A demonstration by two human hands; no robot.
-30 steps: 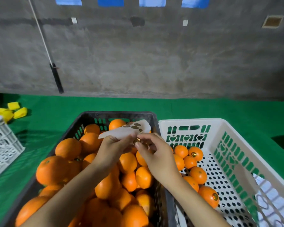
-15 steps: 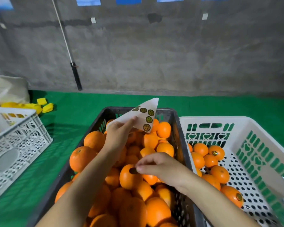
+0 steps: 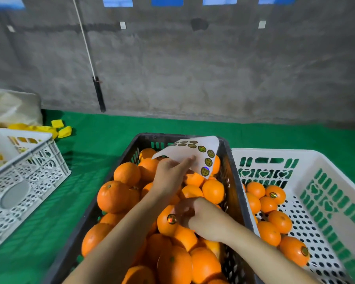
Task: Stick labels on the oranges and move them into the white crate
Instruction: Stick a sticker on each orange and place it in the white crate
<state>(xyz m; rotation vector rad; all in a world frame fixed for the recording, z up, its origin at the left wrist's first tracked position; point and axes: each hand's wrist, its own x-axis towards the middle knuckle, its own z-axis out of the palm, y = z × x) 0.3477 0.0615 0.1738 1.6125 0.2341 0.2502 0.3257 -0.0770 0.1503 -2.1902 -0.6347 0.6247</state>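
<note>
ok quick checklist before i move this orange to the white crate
1. Sticker on the orange: ok, it sits on the skin.
2. Right hand grip on the orange: cannot tell, the contact is blurred.
3. Left hand holding the label sheet over the black crate: ok.
4. Room in the white crate: ok, bare floor shows.
5. Labels left on the sheet: ok, several.

Dim even light, wide-angle edge bending, slight blur.
</note>
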